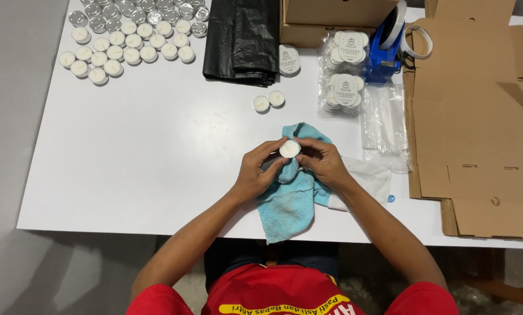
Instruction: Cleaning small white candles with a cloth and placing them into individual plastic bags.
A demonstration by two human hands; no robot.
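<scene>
A small white tealight candle [289, 149] is held between both hands above a light blue cloth [290, 201]. My left hand [255, 172] grips it from the left with thumb and fingers. From the right, my right hand [323, 163] pinches it, with part of the cloth draped under the fingers. The cloth lies on the white table [156, 151] near its front edge.
Two loose tealights [268, 101] sit behind the hands. Several more tealights [127, 44] and metal cups fill the far left. A black plastic bag [241, 41], packed candle bags [344, 70], a blue tape dispenser [387, 46], clear bags [384, 125] and flat cardboard boxes [477, 128] lie at the back and right.
</scene>
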